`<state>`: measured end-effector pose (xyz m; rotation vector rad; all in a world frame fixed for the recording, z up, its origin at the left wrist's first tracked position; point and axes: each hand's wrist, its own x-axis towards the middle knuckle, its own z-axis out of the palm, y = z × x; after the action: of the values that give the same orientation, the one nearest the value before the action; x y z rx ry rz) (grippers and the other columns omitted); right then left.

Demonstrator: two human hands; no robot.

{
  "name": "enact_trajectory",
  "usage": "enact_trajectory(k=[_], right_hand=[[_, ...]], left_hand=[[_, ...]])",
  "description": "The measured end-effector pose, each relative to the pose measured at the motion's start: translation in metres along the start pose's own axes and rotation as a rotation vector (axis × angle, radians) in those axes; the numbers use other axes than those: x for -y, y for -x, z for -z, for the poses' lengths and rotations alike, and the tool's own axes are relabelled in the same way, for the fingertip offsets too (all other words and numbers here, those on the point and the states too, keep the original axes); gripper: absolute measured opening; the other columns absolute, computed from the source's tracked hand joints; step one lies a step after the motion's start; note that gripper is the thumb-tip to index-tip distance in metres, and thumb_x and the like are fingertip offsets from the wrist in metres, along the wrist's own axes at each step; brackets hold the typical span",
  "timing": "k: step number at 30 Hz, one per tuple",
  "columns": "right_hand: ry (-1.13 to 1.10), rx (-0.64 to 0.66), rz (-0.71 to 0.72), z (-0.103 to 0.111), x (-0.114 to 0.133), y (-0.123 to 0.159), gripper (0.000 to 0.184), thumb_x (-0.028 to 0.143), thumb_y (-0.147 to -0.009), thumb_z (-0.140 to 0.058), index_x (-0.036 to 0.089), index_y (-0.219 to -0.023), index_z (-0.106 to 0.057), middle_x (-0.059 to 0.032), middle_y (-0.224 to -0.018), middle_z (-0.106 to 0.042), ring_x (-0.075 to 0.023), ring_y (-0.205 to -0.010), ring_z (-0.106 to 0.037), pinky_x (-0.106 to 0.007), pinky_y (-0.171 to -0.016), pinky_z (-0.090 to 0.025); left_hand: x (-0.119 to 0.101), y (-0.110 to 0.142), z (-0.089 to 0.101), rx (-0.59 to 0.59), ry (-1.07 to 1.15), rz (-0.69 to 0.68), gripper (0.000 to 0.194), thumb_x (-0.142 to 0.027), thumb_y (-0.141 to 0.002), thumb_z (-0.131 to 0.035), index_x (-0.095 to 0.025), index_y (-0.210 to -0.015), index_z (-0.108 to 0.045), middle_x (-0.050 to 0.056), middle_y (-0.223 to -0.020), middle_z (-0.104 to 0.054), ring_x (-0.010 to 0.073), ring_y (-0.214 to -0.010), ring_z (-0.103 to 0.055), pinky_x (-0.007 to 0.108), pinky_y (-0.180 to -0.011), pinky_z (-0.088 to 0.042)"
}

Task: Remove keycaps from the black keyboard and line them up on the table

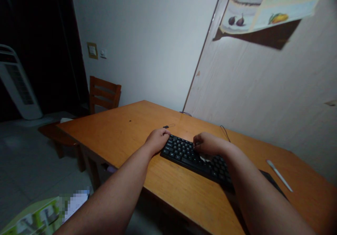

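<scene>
Right forearm (259, 187) crosses the keyboard (185, 155), which runs roughly along the table's (110, 133) near edge, right hand (206, 143) kinda curled round some white wad (205, 157), left hand (156, 140) touching the left end, grip unclear.

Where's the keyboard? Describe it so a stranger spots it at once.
Find the wooden table against the pale wall. Near its front edge, the left hand is at the left end of a long keyboard, with the right hand above its middle. Unlike the slim white tool farther right, it is black with rows of keys.
</scene>
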<state>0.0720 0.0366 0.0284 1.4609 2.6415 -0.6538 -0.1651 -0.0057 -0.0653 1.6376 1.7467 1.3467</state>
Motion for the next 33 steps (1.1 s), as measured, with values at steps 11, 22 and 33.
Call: enact_trajectory(k=[11,22,33], right_hand=[[0.05,-0.037,0.009,0.0,0.002,-0.002,0.01,0.019,-0.075,-0.06,0.017,-0.081,-0.067,-0.0032,-0.068,-0.068,-0.0117,-0.054,-0.06,-0.021,-0.05,-0.041],[-0.022,-0.033,-0.083,0.011,-0.012,-0.001,0.012,0.018,-0.072,-0.064,0.016,-0.083,-0.066,-0.0034,-0.068,-0.067,-0.0104,-0.05,-0.058,-0.019,-0.047,-0.041],[-0.018,0.058,-0.106,0.007,-0.008,0.003,0.017,0.014,-0.069,-0.054,0.017,-0.083,-0.064,-0.002,-0.061,-0.064,-0.011,-0.045,-0.055,-0.02,-0.043,-0.039]], left_hand=[[0.0,0.0,0.001,0.01,-0.002,-0.023,0.021,-0.028,-0.079,-0.052,-0.02,-0.087,-0.07,0.002,-0.084,-0.071,0.0169,-0.078,-0.064,0.023,-0.065,-0.045],[0.004,-0.002,-0.001,0.01,-0.011,-0.027,0.022,-0.029,-0.079,-0.052,-0.019,-0.086,-0.07,0.003,-0.082,-0.071,0.0173,-0.076,-0.063,0.023,-0.062,-0.044],[0.005,-0.002,0.0,0.009,0.005,-0.041,0.022,-0.027,-0.078,-0.052,-0.019,-0.086,-0.07,0.003,-0.08,-0.07,0.0171,-0.075,-0.063,0.024,-0.063,-0.044]])
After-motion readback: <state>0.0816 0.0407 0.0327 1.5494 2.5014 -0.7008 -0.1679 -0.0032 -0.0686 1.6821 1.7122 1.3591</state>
